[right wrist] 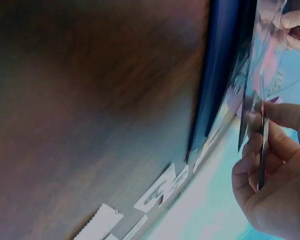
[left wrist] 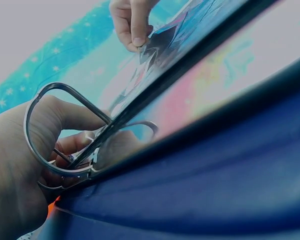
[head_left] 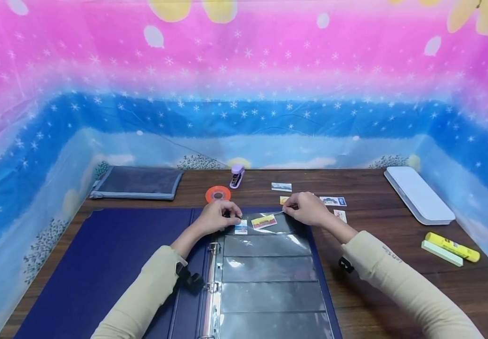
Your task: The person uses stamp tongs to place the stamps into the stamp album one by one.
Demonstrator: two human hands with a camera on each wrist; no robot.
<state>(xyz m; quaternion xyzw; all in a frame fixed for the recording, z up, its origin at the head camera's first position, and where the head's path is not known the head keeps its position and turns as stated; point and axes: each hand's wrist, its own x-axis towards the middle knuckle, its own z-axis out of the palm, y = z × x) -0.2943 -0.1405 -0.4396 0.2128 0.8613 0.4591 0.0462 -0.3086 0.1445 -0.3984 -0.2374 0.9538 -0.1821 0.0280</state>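
From the head camera, your dark blue binder point(head_left: 112, 263) lies open on the wooden tabletop point(head_left: 375, 287), reaching to its near edge. On its right side is a clear pocket page point(head_left: 269, 269), whose top pocket point(head_left: 296, 229) shows two stamps: a blue-and-white stamp point(head_left: 241, 228) toward the page's left edge and a tilted yellow-and-red stamp point(head_left: 264, 221) nearer the middle. Your left hand point(head_left: 217, 217) pinches at the page's upper left corner, fingertips right by the blue-and-white stamp; whether they touch it, you cannot tell. Your right hand point(head_left: 309, 208) has its fingers closed at the upper right corner. Loose stamps point(head_left: 333, 201) lie around and beyond that hand. Along the tabletop's far edge sit a grey pouch point(head_left: 137, 182) at the left corner, a lilac stapler point(head_left: 237, 176), an orange disc point(head_left: 218, 193) just before it, and a white case point(head_left: 418, 195) near the right corner. Toward the right edge, a glue stick point(head_left: 452, 246) lies beside a pale green bar point(head_left: 442, 253).

From your left wrist, a metal ring point(left wrist: 27, 125) stands in front of that hand, whose thumb and fingers grip the page's edge.

From your right wrist, your curled fingers hold a slim metallic tool point(right wrist: 263, 155), its upper end at the clear film.
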